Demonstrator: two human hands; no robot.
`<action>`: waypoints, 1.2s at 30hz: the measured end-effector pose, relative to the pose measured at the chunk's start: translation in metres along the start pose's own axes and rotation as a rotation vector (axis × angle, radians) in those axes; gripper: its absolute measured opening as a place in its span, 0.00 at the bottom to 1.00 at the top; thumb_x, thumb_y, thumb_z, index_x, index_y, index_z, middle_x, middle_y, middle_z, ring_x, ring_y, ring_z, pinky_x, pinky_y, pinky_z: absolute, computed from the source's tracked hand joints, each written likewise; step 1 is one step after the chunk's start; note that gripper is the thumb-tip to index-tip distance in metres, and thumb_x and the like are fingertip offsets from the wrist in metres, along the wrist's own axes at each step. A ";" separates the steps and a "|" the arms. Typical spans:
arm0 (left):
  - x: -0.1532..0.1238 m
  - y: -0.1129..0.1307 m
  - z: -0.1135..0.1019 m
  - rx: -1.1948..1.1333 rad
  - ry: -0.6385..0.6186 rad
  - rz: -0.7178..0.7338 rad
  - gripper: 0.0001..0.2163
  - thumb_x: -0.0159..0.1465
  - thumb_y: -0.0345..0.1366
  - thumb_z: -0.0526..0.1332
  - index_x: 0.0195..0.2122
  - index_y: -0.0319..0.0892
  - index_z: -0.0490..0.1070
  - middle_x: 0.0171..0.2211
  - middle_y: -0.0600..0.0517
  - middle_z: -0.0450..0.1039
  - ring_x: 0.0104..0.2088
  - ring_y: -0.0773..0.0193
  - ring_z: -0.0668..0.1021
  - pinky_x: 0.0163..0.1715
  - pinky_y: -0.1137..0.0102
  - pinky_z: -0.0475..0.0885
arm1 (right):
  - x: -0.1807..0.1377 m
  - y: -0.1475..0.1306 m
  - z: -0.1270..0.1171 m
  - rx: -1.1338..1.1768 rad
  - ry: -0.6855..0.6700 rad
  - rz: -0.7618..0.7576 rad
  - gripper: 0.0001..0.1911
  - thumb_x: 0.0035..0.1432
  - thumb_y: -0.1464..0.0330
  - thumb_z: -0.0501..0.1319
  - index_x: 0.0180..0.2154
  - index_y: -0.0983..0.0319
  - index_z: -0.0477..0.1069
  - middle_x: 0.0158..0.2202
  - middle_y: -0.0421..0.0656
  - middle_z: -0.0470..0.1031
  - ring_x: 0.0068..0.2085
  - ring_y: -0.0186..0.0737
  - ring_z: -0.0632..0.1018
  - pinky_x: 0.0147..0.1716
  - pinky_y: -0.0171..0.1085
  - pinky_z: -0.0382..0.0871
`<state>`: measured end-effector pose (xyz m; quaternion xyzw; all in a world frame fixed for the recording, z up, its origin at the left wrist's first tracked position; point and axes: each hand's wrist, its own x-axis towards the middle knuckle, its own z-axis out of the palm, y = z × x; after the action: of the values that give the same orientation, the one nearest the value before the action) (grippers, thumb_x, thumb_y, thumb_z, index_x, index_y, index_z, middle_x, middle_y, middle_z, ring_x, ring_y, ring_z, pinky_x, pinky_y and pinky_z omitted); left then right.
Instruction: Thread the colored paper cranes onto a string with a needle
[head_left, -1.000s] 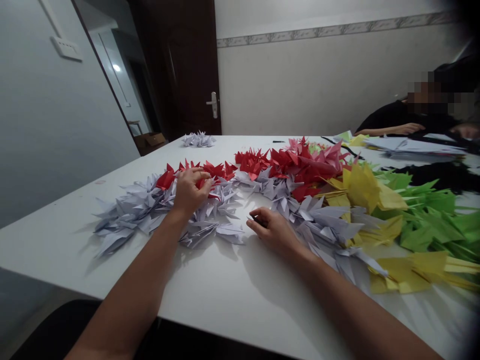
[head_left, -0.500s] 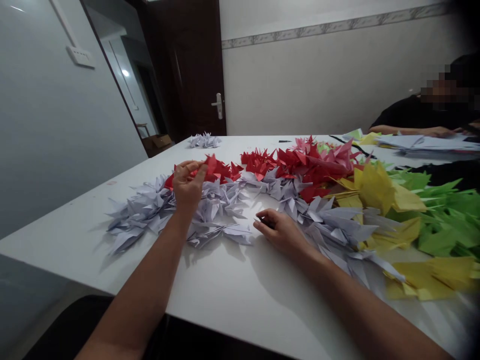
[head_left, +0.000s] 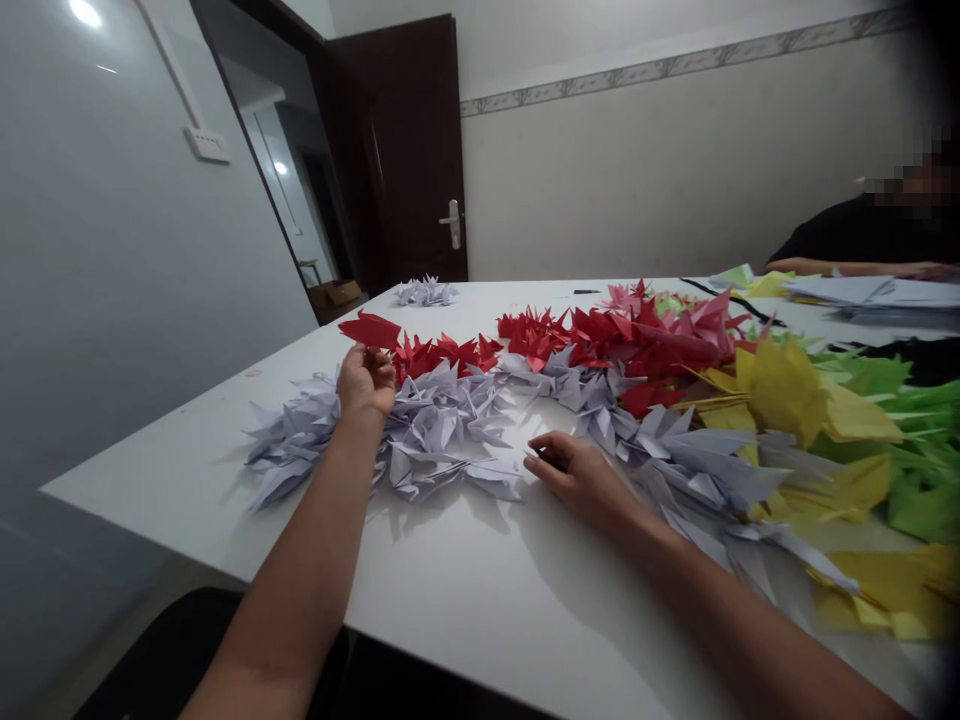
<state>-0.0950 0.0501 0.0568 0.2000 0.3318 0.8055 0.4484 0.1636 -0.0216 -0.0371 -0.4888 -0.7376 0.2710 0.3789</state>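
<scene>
My left hand (head_left: 366, 382) is raised over the left side of the table, fingers curled, with a red folded-paper crane (head_left: 369, 328) at its fingertips. Just right of it lies a row of red paper cranes (head_left: 446, 354). Heaped white paper cranes (head_left: 442, 410) spread under and around this hand. My right hand (head_left: 574, 472) rests low over the table, thumb and fingers closed around a small dark object (head_left: 546, 457) that is mostly hidden. White cranes (head_left: 686, 450) lie just beyond and to the right of that hand.
More red cranes (head_left: 630, 335), yellow ones (head_left: 787, 390) and green ones (head_left: 930, 430) cover the right side of the white table (head_left: 450, 600). A small white cluster (head_left: 426, 291) sits at the far edge. Across the table, a person in black (head_left: 840, 235) sits near stacked paper (head_left: 877, 292).
My left hand has turned and moved left from the red row, lifting a red crane. My right hand stays in place over the table. The view has shifted slightly left.
</scene>
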 end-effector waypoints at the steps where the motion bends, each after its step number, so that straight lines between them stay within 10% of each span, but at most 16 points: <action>1: 0.001 0.000 0.001 0.003 0.000 -0.004 0.08 0.58 0.26 0.55 0.23 0.40 0.59 0.15 0.60 0.63 0.15 0.78 0.68 0.13 0.84 0.58 | 0.000 0.000 0.000 0.000 -0.004 0.003 0.14 0.53 0.59 0.57 0.35 0.63 0.71 0.24 0.40 0.69 0.25 0.36 0.68 0.24 0.34 0.58; 11: 0.023 0.011 0.000 0.251 -0.075 0.061 0.12 0.50 0.20 0.57 0.34 0.40 0.64 0.29 0.53 0.71 0.27 0.67 0.78 0.23 0.78 0.70 | 0.000 -0.003 -0.002 -0.027 -0.045 0.053 0.18 0.52 0.57 0.56 0.36 0.64 0.71 0.26 0.42 0.72 0.28 0.37 0.71 0.26 0.34 0.60; 15: 0.051 0.036 -0.026 0.983 -0.099 0.451 0.15 0.52 0.27 0.56 0.42 0.40 0.68 0.38 0.50 0.72 0.33 0.65 0.77 0.29 0.75 0.71 | 0.000 0.001 -0.001 0.001 -0.059 0.056 0.19 0.52 0.56 0.56 0.37 0.64 0.71 0.26 0.42 0.72 0.28 0.39 0.72 0.25 0.35 0.60; 21: 0.070 0.060 -0.051 1.360 -0.235 0.396 0.13 0.42 0.30 0.63 0.32 0.36 0.75 0.30 0.48 0.75 0.34 0.58 0.77 0.38 0.67 0.71 | 0.001 0.004 0.000 0.007 -0.066 0.051 0.19 0.52 0.57 0.56 0.38 0.65 0.71 0.28 0.44 0.74 0.29 0.40 0.73 0.26 0.35 0.61; 26: 0.063 0.058 -0.051 1.603 -0.335 0.397 0.21 0.46 0.39 0.65 0.43 0.40 0.73 0.37 0.48 0.76 0.35 0.59 0.77 0.36 0.70 0.71 | 0.001 0.003 0.000 -0.019 -0.073 0.047 0.19 0.52 0.57 0.56 0.38 0.65 0.72 0.29 0.45 0.74 0.30 0.40 0.73 0.27 0.35 0.61; 36: 0.069 0.049 -0.027 1.833 -0.238 0.632 0.16 0.48 0.23 0.58 0.37 0.39 0.76 0.36 0.46 0.77 0.41 0.51 0.76 0.45 0.63 0.68 | 0.000 -0.004 -0.004 -0.049 -0.089 0.069 0.17 0.52 0.60 0.56 0.38 0.64 0.72 0.31 0.45 0.76 0.31 0.40 0.74 0.30 0.36 0.64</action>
<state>-0.1765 0.0810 0.0744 0.6308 0.7132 0.2931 -0.0869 0.1646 -0.0227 -0.0311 -0.5105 -0.7428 0.2871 0.3243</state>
